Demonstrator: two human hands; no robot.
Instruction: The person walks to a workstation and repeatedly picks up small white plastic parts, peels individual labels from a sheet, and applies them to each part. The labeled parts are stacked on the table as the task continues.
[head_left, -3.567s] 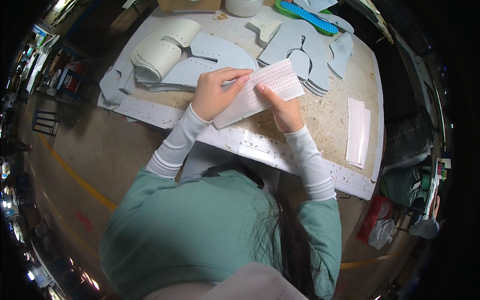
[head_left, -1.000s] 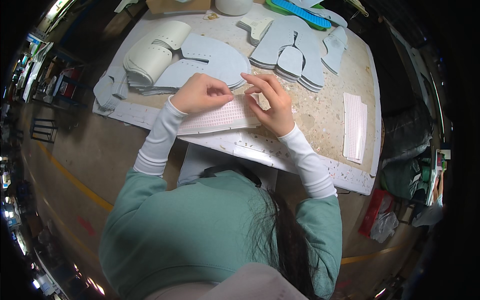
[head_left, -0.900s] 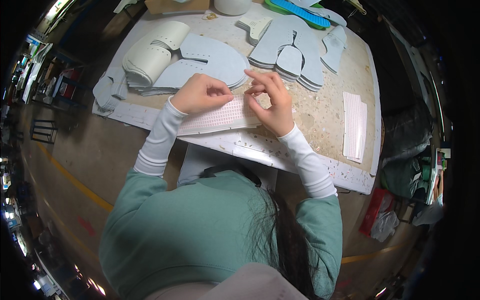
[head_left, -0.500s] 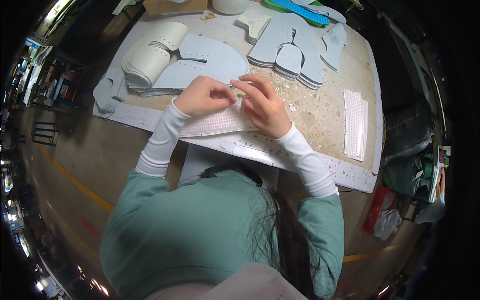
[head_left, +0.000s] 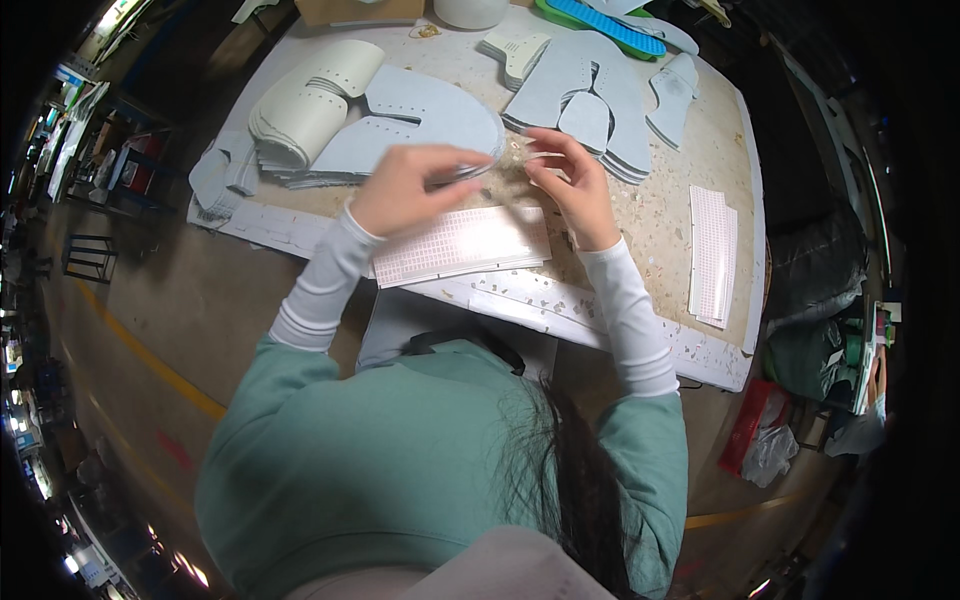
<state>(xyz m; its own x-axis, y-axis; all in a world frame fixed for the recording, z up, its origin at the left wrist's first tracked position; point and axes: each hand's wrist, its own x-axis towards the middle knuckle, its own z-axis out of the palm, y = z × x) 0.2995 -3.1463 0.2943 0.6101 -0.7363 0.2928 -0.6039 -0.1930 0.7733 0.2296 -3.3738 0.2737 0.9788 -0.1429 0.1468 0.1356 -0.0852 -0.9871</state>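
A stack of white sheets printed with a red grid [head_left: 462, 245] lies on the table's near edge [head_left: 600, 335]. Both hands are lifted just above its far side. My left hand [head_left: 410, 185] and my right hand [head_left: 572, 185] face each other, fingertips pinched. A small thin pale strip [head_left: 512, 155] is stretched between them; it is blurred, and I cannot tell what it is made of. Neither hand touches the stack.
A second stack of gridded sheets [head_left: 712, 255] lies at the right. Grey cut pieces [head_left: 425, 120] and more grey shapes [head_left: 590, 95] lie beyond the hands, with rolled cream pieces [head_left: 305, 105] at the left. A green and blue sole [head_left: 600, 20] sits at the far edge.
The sheet stack, held up earlier, now lies flat. Both hands pressed on it, then rose off it and drew apart with the thin strip between the fingertips.
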